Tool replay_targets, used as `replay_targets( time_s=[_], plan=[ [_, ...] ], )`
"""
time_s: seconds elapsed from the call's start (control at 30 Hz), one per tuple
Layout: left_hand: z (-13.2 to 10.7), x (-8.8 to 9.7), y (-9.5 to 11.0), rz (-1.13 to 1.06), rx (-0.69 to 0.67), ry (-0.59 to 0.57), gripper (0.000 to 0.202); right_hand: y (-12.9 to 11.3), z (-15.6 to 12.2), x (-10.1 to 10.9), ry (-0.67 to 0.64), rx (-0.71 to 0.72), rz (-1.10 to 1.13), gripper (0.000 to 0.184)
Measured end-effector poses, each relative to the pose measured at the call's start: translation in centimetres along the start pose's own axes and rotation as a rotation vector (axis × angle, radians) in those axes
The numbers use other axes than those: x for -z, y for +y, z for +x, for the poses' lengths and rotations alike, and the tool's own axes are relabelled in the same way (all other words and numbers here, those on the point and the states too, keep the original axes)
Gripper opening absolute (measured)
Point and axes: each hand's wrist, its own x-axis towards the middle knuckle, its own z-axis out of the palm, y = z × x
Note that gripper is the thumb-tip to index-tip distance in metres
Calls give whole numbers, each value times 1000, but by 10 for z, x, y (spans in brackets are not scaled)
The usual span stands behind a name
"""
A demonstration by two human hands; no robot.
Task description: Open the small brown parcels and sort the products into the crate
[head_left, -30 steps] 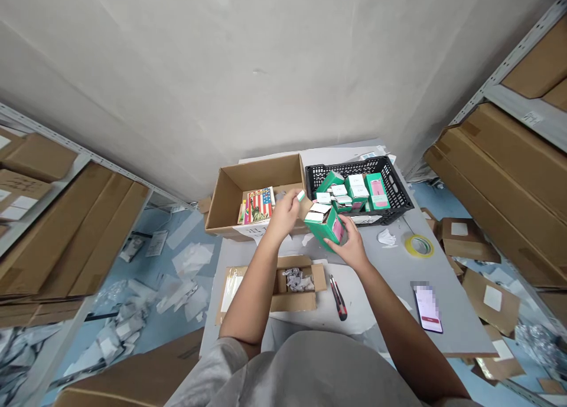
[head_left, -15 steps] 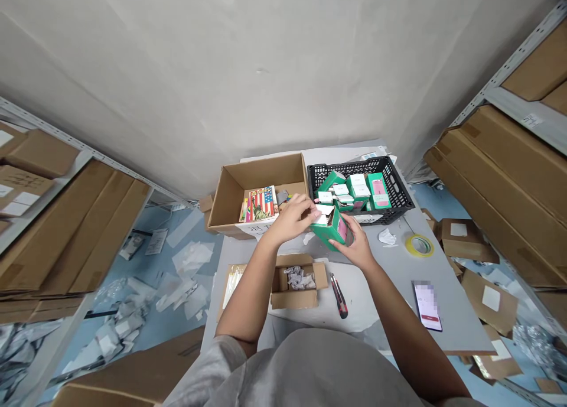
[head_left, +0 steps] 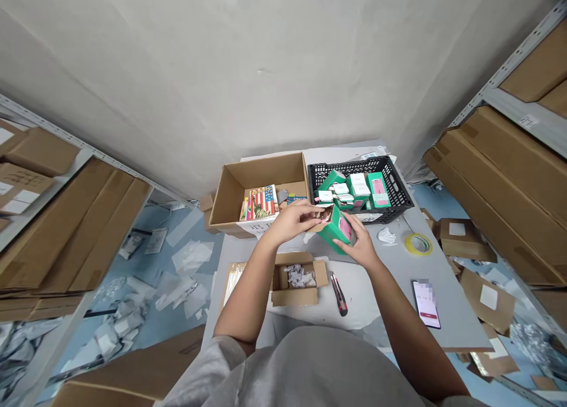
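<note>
A small green carton (head_left: 339, 227) with a pink picture on its side is held above the grey table (head_left: 398, 265). My right hand (head_left: 363, 244) wraps round its lower side. My left hand (head_left: 295, 218) pinches the carton's open top flaps with closed fingers. Just behind, a black plastic crate (head_left: 398, 197) holds several similar green cartons. A small open cardboard box (head_left: 295, 280) with crumpled grey bits lies below my hands.
A large open cardboard box (head_left: 230, 194) holds a striped flag-print pack (head_left: 261, 201). A utility knife (head_left: 339, 295), a phone (head_left: 426, 303), a yellow tape roll (head_left: 419, 243) and a crumpled paper (head_left: 386, 235) lie on the table. Shelves with flat cartons stand on both sides; scraps litter the blue floor.
My left hand moved right onto the carton's top flaps and closed on them. The carton tilted and shifted slightly right in my right hand.
</note>
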Motion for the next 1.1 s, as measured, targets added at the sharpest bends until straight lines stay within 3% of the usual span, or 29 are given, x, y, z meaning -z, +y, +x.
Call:
replay_targets(
  time_s=[0.17,0.33,0.47,0.6,0.7,0.93,1.03,1.1],
  plan=[
    [-2,0,-3,206,89,-50,53,-9,-4,5,-165,2,-74,76],
    [-6,-5,-1,97,178,-54,57,-16,-8,6,-171,13,-184,76],
    [-9,-13,-7,39,140,-81,59,-14,-13,4,-186,15,-214,76],
    [-15,-21,-16,-103,87,-29,51,-11,-21,1,-188,-35,-171,79],
    [-22,-26,-22,-260,87,123,47,-11,-24,-3,-143,-63,-144,80],
    [-19,-33,-23,-591,77,720,58,-27,-11,-17,-58,-53,-112,82],
    [-16,-42,-25,-677,141,945,61,-34,-5,-27,-57,-44,-122,83],
    [-17,-51,-30,-750,207,1014,64,-37,-4,-35,-37,-53,-122,81]
  ],
)
